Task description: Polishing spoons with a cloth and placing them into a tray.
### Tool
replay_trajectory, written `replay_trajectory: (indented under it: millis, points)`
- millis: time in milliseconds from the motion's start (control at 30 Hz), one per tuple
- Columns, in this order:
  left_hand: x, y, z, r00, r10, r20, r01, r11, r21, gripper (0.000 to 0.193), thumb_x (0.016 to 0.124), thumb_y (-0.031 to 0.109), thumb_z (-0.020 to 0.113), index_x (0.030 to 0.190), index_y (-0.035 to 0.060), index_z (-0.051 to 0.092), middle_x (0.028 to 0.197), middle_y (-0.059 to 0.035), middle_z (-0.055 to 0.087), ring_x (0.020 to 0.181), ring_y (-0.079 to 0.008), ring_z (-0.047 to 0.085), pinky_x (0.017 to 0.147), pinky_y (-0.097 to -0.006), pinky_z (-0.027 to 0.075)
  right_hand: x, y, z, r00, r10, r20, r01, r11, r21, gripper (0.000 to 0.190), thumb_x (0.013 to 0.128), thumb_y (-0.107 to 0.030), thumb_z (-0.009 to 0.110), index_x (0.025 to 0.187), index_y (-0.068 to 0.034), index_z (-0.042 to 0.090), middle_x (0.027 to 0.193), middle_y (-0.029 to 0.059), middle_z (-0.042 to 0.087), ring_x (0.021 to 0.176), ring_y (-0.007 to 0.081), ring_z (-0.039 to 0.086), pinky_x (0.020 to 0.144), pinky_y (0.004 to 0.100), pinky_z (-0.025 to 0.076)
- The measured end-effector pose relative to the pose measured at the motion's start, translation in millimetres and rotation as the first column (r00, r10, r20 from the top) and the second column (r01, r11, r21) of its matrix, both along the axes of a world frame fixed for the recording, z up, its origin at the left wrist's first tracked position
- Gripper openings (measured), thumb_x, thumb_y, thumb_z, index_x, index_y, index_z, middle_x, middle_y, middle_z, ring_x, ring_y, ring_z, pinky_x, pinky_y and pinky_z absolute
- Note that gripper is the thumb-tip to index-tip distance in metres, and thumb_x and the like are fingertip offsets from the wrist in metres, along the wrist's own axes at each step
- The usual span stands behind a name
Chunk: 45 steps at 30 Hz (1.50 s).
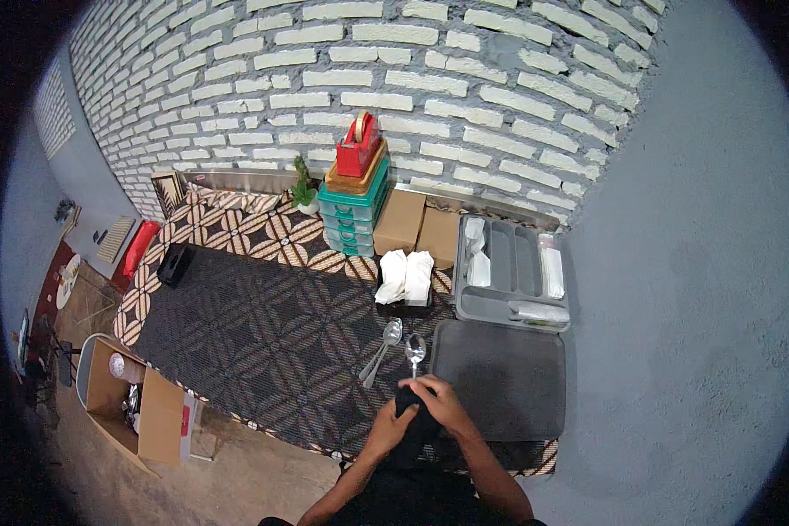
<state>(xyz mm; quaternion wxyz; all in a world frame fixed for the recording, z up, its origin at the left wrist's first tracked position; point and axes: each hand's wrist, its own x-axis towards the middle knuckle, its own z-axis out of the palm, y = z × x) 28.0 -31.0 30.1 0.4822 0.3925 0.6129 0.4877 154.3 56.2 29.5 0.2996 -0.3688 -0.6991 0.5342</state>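
A metal spoon stands out, bowl away from me, from between my two hands. My right hand has its fingers around the handle end, together with a black cloth. Close beside it, my left hand grips the same black cloth lower down. Just to the left, more metal spoons lie together on the dark mat. Folded white napkins rest in a black holder beyond the spoons. To the right of my hands lies a dark grey tray.
A grey cutlery organizer with white wrapped bundles is at the back right. Cardboard boxes and a teal drawer unit carrying a red tape dispenser stand by the brick wall. An open carton sits left of the table.
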Motion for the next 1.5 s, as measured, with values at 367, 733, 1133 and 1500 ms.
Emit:
replay_trajectory:
  millis: [367, 733, 1133, 1500]
  points:
    - [-6, -1, -46, 0.995, -0.096, -0.011, 0.093, 0.978, -0.189, 0.032, 0.085, 0.017, 0.065, 0.109, -0.0022, 0.057, 0.098, -0.017, 0.062, 0.091, -0.026, 0.06, 0.081, -0.0352, 0.047, -47, 97, -25, 0.867, -0.489, -0.095, 0.495, 0.868, 0.049, 0.011, 0.092, -0.011, 0.054, 0.097, -0.002, 0.06, 0.077, 0.0064, 0.063, 0.063, 0.0148, 0.057, 0.056, 0.0285, 0.043]
    - [-28, 27, -3, 0.796, 0.305, -0.523, -0.215, 0.95, 0.227, 0.048, 0.081, 0.002, 0.06, 0.125, 0.0002, 0.042, 0.123, -0.0176, 0.045, 0.121, -0.0343, 0.037, 0.104, -0.046, 0.027, -74, 132, -18, 0.888, -0.456, 0.063, 0.35, 0.758, 0.55, 0.019, 0.082, -0.007, 0.067, 0.098, 0.0, 0.06, 0.091, 0.0157, 0.066, 0.072, 0.0306, 0.064, 0.063, 0.036, 0.049]
    - [-28, 73, -11, 0.099, 0.004, 0.995, -0.03, 1.0, -0.001, 0.067, 0.092, 0.058, 0.035, 0.129, 0.003, 0.043, 0.131, -0.0181, 0.048, 0.117, -0.0323, 0.049, 0.096, -0.0432, 0.043, -31, 32, -1, 0.932, -0.359, -0.054, 0.3, 0.676, 0.674, 0.012, 0.079, -0.003, 0.065, 0.091, -0.005, 0.062, 0.075, 0.0108, 0.06, 0.063, 0.028, 0.061, 0.056, 0.0371, 0.048]
    - [-22, 62, 39, 0.076, -0.071, 0.995, -0.347, 0.933, 0.093, 0.012, 0.095, 0.029, 0.052, 0.103, 0.0196, 0.05, 0.093, -0.0049, 0.05, 0.078, -0.0204, 0.048, 0.064, -0.0342, 0.043, -5, -52, 39, 0.985, -0.133, 0.113, 0.054, 0.851, 0.523, 0.035, 0.078, -0.008, 0.067, 0.112, -0.01, 0.059, 0.069, 0.0081, 0.059, 0.058, 0.0236, 0.06, 0.052, 0.0358, 0.048]
